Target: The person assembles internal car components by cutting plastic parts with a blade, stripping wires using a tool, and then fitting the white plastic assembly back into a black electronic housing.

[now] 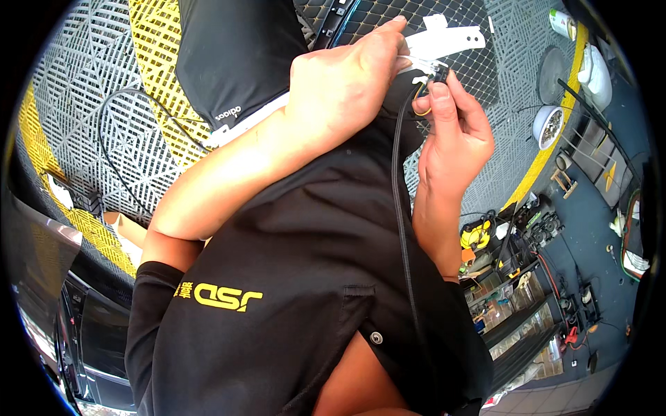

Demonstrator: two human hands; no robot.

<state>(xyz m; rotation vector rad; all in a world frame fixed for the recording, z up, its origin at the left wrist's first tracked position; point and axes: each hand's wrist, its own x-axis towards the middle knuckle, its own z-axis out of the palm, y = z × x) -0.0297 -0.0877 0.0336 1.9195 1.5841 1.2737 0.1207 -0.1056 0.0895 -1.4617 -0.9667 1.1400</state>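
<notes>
Pinching a small black connector (440, 73), the right grip (458, 132) is holding it just beside a white bracket (449, 43), which the left grip (347, 83) is clasping. To the right, a white bowl (538, 126) is containing pieces too tiny to identify and standing near a yellow floor strip (533, 175).

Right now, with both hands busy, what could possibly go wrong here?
The thin yellow wire beside the small black piece might strain if the right hand pulls away from the white part at the left hand. The black cable, running down over the black shirt, could snag if the person turns.
</notes>
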